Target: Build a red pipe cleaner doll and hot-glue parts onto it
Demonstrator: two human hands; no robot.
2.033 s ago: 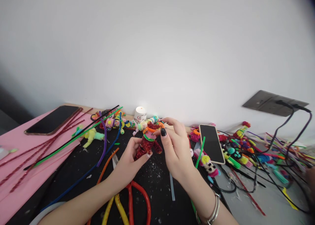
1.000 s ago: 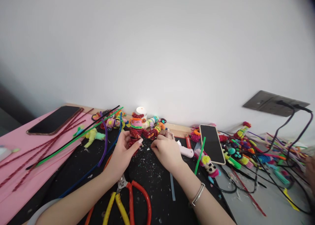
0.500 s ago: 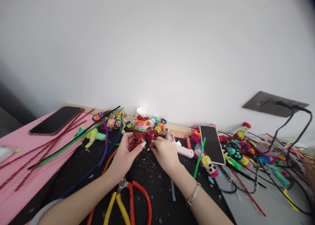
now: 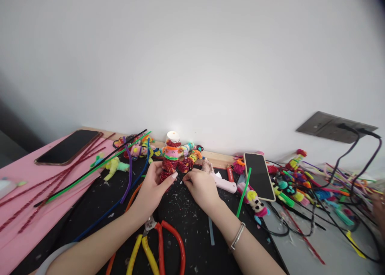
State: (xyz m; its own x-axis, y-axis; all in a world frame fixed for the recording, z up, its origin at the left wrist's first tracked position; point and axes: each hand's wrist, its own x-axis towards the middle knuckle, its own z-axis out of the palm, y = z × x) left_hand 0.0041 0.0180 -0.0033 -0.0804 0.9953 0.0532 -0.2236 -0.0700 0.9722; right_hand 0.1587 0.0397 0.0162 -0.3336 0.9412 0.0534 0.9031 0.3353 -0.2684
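Around the middle of the black tabletop [image 4: 186, 227], a red doll [image 4: 170, 164] stands nearly upright in the left hand [image 4: 154, 183]. Much of it seems already made: the pink face has its features, orange and green trim sits about the head, red glitter fluff tops it, and the lower body is thickly wound in the same red. Whether any part is missing cannot be told, since the fingers cover its lower end; several loose red strips [image 4: 63, 172] lie at the left on the pink sheet [image 4: 18, 211].

The left grip is narrow and holds the doll by its lower body, thumb on the near side and fingers curled round the left; the head rises free above them, on the far side of the grip. Just to the right of the doll, the right hand [image 4: 202, 188] is low with its fingertips drawn close together; whether they pinch anything small, I cannot tell. A pink glue gun [image 4: 226, 184] lies just beyond that hand, to the right. Red-handled pliers [image 4: 176, 239] lie nearer, between the forearms.
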